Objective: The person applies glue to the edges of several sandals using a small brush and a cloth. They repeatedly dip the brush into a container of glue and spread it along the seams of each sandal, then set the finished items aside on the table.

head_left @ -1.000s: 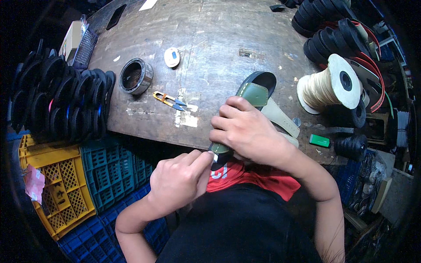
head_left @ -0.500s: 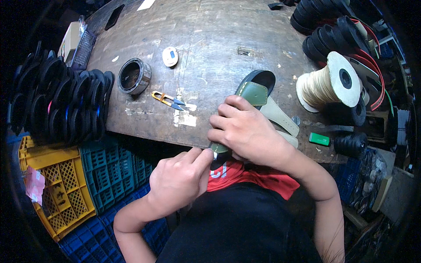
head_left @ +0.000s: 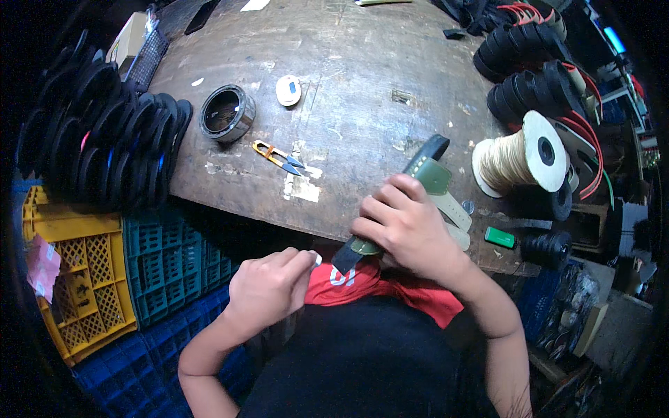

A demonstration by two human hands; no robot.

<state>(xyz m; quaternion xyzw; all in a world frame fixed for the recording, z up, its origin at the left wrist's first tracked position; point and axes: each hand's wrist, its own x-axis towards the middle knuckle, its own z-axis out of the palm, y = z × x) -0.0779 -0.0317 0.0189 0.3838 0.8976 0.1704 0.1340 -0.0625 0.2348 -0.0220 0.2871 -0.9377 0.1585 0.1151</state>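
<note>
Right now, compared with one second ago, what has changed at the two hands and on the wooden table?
The left hand moved left, away from the black-soled sandal with green leather strap, still holding a small white piece. The sandal tilted somewhat toward its side. The right hand still grips it. The yellow-handled metal snips and cream-coloured thread spool stayed in place.

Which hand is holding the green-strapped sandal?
The right hand, gripping the sandal across its green strap; the left hand is apart from it, pinching a small white object.
</note>
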